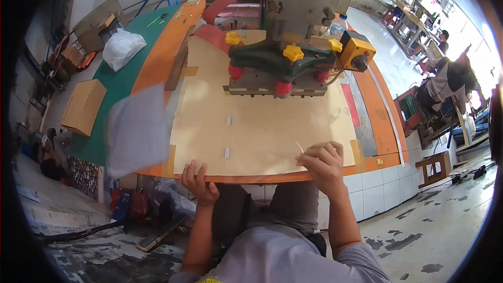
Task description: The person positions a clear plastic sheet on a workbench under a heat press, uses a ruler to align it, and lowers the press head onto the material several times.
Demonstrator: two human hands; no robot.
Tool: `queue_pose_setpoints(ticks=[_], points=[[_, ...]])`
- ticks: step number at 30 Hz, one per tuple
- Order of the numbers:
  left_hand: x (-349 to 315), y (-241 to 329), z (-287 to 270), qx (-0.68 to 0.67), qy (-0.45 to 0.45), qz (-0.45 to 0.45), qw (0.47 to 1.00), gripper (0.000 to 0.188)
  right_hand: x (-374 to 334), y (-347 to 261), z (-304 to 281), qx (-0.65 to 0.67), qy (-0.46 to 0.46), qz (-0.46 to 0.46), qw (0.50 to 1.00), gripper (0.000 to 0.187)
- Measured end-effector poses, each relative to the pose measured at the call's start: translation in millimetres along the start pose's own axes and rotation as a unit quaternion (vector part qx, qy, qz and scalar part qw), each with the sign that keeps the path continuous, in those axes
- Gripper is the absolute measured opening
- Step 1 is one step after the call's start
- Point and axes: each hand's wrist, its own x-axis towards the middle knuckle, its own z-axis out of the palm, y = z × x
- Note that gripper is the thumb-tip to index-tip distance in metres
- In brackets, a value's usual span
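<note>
My left hand (199, 182) rests at the near edge of the work table, fingers apart on the left front corner of a cream-coloured sheet (277, 141). Nothing shows in that hand. Above the sheet's right front part, my right hand (325, 165) is pinched shut on a thin pale strip (299, 147). Two small white pieces (227, 152) lie on the sheet, one farther from me than the other. Left of the sheet, a blurred whitish square sheet (137, 131) overhangs the table edge, touched by neither hand.
Beyond my hands stands a press head (283, 63) with yellow knobs, over the sheet's far part. A yellow control box (358, 51) sits at its right. On the left are a cardboard box (84, 107) and a white plastic bag (123, 48). Other people sit in the background.
</note>
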Motion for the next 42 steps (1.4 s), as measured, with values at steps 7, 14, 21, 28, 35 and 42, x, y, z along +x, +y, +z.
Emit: queue_pose_setpoints(ticks=[7, 14, 21, 28, 35, 42], points=[[43, 27, -36, -0.144, -0.011, -0.073, 0.987, 0.052, -52, -22, -53, 0.105, -0.205, 0.066, 0.971, 0.029], [128, 87, -16, -0.180, -0.261, 0.070, 0.946, 0.038, -58, 12, -39, 0.096, -0.184, 0.140, 0.968, 0.035], [154, 80, 44, -0.104, -0.380, 0.115, 0.912, 0.055, -20, 89, 4, 0.001, -0.122, 0.150, 0.981, 0.055], [199, 87, 29, -0.121, -0.467, 0.073, 0.873, 0.037, 3, 95, -19, 0.047, -0.210, 0.200, 0.956, 0.033], [228, 72, 5, -0.442, -0.431, -0.046, 0.785, 0.012, 27, 85, -80, 0.266, -0.109, 0.272, 0.918, 0.015], [313, 107, -57, -0.586, -0.281, -0.116, 0.751, 0.014, 93, 47, -155, 0.299, 0.078, 0.207, 0.928, 0.014]])
